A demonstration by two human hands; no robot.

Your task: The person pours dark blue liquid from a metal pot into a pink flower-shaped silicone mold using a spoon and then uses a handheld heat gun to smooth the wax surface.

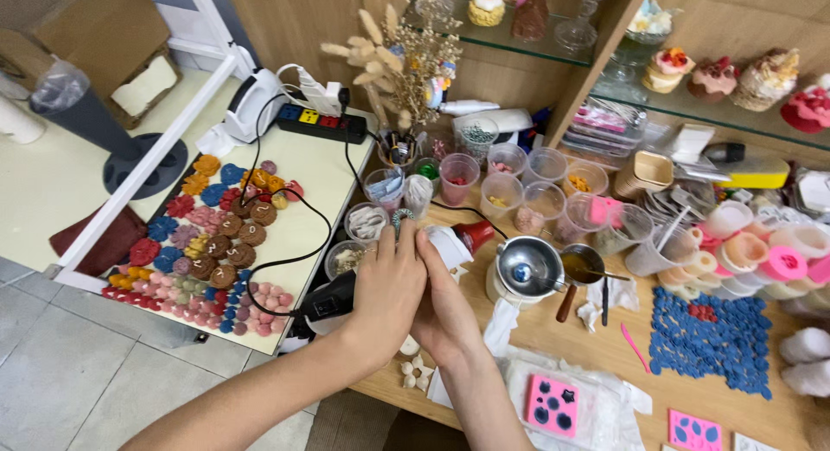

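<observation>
My left hand (389,287) and my right hand (445,308) are pressed together over the front of a wooden table (596,347). They close around a black heat gun (324,306), whose white body and red nozzle (471,236) stick out past my fingers toward the right. Its black cord (285,261) loops off to the left. What my fingertips pinch is hidden. Small white wax pieces (413,371) lie just below my wrists.
A metal melting pot (527,265) and a small saucepan (579,268) stand right of my hands. Plastic cups (501,191) crowd the back. Coloured wax shapes (207,243) cover the left table near a power strip (320,122). Blue pieces (709,339) and pink moulds (553,405) lie right.
</observation>
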